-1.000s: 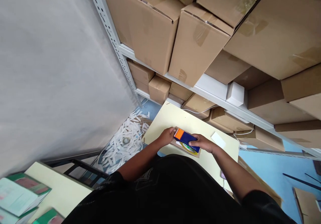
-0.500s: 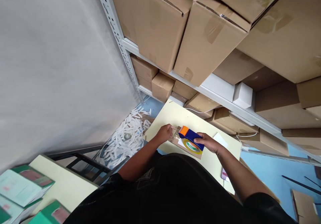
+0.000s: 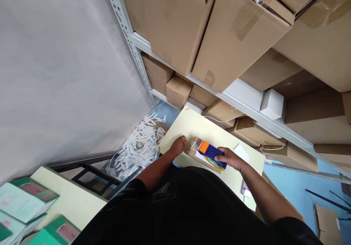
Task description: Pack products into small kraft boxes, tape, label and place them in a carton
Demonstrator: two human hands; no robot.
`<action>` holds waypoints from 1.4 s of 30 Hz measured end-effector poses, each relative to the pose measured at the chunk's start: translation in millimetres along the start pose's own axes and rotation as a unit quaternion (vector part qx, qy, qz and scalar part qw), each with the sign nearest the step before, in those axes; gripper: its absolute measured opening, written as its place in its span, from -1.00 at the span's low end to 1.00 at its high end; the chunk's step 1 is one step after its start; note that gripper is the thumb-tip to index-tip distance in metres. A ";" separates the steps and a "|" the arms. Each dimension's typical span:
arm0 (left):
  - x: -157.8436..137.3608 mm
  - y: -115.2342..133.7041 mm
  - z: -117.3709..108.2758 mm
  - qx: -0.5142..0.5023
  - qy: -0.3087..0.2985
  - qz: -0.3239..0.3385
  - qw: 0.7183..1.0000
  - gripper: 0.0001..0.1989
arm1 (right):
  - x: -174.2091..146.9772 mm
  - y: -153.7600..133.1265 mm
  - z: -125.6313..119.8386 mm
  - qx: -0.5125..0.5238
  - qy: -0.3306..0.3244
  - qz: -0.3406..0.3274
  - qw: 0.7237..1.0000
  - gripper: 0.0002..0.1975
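Gripping one dispenser [image 3: 210, 154] with the right hand [image 3: 231, 158]: thumb is pressing the near side, fingers are wrapping the far side. Dispenser is sitting over one carton [image 3: 193, 147], which is lying on the table [image 3: 219, 133]. Left hand [image 3: 178, 145] is holding its fingers curled just beside the carton's left end; can't tell if it's pinching tape. Also on the table: one white slab [image 3: 241, 152] beyond the right wrist, one phone [image 3: 245, 188] near the right forearm

Hidden stuff: dispenser is covering much of the carton's top, right hand is covering the dispenser's rear, can't tell if dispenser and carton are touching. White strips [image 3: 131, 161] are piling up on the floor, too many to count, one roll [image 3: 139, 145] lying among them. At least three green-and-white packs [image 3: 26, 200] are showing lower left on a second table [image 3: 70, 203], frame edge cutting some off. Big boxes [image 3: 241, 36] on the rack [image 3: 203, 84] are running out of frame, so no full count; one small white box [image 3: 272, 104] is sitting among them

Materials: dispenser is showing glossy blue and orange, yellow round its rim; carton is brown board, oblong, clear tape shining at its left end; rack upright is perforated metal
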State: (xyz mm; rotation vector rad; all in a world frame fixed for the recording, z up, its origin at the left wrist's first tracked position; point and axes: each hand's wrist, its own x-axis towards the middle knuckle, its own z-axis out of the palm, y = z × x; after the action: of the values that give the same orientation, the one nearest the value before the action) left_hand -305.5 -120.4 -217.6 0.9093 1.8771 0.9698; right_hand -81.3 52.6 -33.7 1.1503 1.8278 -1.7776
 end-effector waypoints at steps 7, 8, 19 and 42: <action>2.3 11.9 -11.9 0.167 -0.021 0.069 0.983 -0.58 | 2.0 2.4 1.2 0.003 0.000 -0.002 1.000 -0.63; -0.5 15.6 -19.6 0.188 -0.015 0.097 0.977 -0.48 | 2.5 3.5 1.1 0.003 -0.002 -0.001 1.000 -0.64; -21.4 59.0 -14.4 0.316 -0.136 0.251 0.905 0.31 | 11.8 8.1 -6.8 -0.038 -0.022 -0.006 0.999 -0.67; -17.9 57.0 -14.6 0.381 -0.110 0.259 0.881 0.22 | -91.3 155.3 -103.9 -0.067 0.033 0.078 0.994 -0.66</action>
State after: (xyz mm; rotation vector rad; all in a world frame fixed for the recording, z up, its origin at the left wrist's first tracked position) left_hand -298.5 -114.4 -156.8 1.9764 1.8513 0.3390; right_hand 118.8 105.3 -54.5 1.2757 1.8102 -1.5241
